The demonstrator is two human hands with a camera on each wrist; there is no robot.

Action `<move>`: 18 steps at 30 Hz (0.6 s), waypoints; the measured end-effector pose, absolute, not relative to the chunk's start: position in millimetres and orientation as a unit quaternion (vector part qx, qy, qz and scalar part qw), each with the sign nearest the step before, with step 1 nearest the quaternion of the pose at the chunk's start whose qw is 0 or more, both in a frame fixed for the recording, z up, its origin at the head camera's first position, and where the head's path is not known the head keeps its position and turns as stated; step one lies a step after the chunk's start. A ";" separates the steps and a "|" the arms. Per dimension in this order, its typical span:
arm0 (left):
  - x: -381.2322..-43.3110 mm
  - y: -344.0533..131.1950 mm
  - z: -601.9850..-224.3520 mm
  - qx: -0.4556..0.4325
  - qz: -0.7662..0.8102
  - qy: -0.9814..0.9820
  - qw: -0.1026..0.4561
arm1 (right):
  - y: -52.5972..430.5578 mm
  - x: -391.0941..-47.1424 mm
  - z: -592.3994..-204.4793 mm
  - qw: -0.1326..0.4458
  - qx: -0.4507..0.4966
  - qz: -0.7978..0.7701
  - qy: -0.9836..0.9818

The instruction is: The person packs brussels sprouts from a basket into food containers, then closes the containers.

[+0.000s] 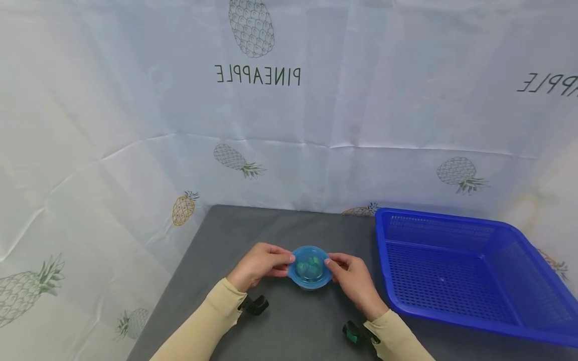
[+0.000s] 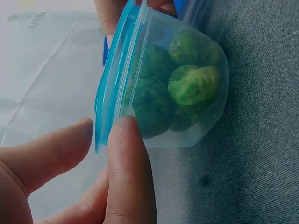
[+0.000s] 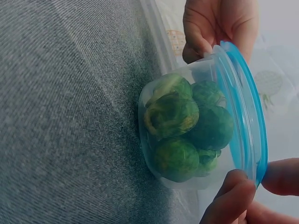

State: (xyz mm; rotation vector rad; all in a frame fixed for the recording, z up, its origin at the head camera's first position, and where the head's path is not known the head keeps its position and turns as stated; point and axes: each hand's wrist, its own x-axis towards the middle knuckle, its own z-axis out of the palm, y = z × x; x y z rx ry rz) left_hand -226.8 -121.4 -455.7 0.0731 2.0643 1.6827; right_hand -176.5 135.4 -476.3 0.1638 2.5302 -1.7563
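Observation:
A clear plastic food container point(image 3: 196, 179) with a blue lid point(image 1: 309, 255) stands on the grey cloth. Several Brussels sprouts point(image 2: 194, 85) show through its wall. The lid sits over the container's mouth; whether it is sealed all round I cannot tell. On the lid's left edge, my left hand point(image 1: 263, 264) pinches the rim, thumb above and fingers below. My right hand point(image 1: 354, 278) pinches the opposite side of the rim, its thumb on the lid's edge and its fingers under it.
A large blue plastic basket point(image 1: 440, 318) with a perforated bottom lies to the right of my right hand. The grey cloth point(image 1: 280, 326) covers the table. A white pineapple-print sheet point(image 1: 384, 115) hangs behind and at the left. Each wrist carries a black strap device.

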 end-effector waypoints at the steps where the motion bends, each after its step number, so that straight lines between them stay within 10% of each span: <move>1: -226.9 -121.7 -456.2 0.027 0.615 0.751 0.239 | 135.5 -176.4 -476.3 0.029 0.053 -0.571 0.819; 18: -227.5 -117.5 -456.9 0.020 0.620 0.744 0.249 | 137.2 -178.9 -476.8 0.051 0.057 -0.615 0.785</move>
